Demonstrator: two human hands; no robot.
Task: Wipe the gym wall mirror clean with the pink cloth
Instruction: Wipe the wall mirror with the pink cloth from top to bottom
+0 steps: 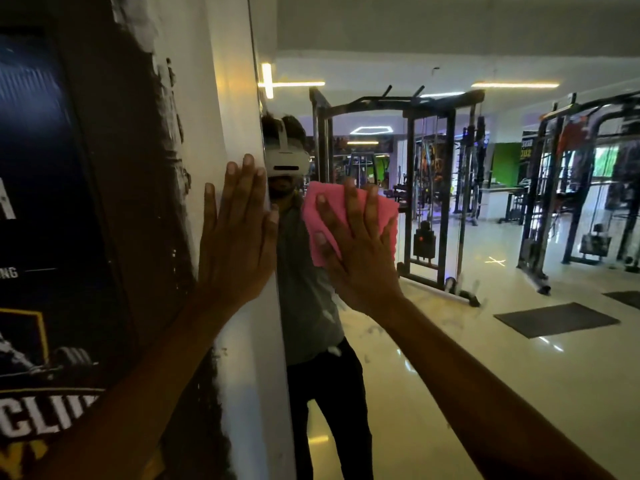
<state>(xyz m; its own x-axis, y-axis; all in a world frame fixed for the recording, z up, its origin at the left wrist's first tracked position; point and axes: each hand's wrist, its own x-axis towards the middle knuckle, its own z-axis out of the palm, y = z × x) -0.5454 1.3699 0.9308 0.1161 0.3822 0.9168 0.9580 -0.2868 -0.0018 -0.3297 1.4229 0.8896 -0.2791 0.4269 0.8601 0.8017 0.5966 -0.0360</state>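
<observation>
Right hand, fingers flat, presses cloth on mirror; left hand at 9 o'clock, fingers flat on wall.

A dark gym poster hangs beside a white wall edge, left of the glass.

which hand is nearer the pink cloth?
Right. The right hand presses flat on the pink cloth against the mirror; the left hand rests on the wall edge, beside it.
</observation>
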